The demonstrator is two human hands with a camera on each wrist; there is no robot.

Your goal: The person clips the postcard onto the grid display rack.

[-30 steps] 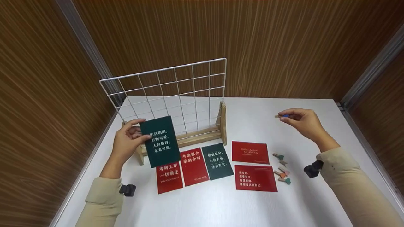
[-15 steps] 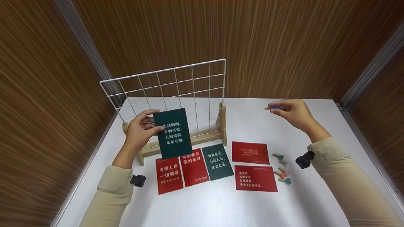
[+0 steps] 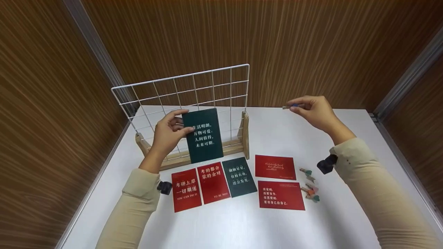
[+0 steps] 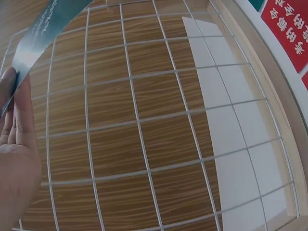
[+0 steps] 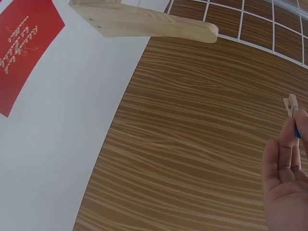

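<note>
My left hand point(image 3: 169, 133) pinches a dark green card point(image 3: 203, 136) with white lettering by its left edge, thumb on the front. The card stands nearly upright in front of the white wire grid point(image 3: 166, 83), overlapping its lower right part in the head view. Between thumb and fingers, my right hand point(image 3: 316, 112) pinches a small wooden clothespin point(image 5: 292, 103) with a blue piece on it. That hand is raised to the right of the grid, apart from it. In the left wrist view the green card point(image 4: 41, 31) appears nearly edge-on beside the grid wires.
A wooden base point(image 3: 245, 138) carries the grid. Before it lie two red cards point(image 3: 187, 204) point(image 3: 213, 188) and a green card point(image 3: 239, 177). Further right are two more red cards point(image 3: 275, 167) point(image 3: 282, 204) and several clothespins point(image 3: 313, 198). Wood-grain walls point(image 3: 277, 52) enclose the white table point(image 3: 221, 228).
My left hand has carried the green card right and up, over toward the grid's right half. My right hand has moved left and up with the clothespin, nearer the grid.
</note>
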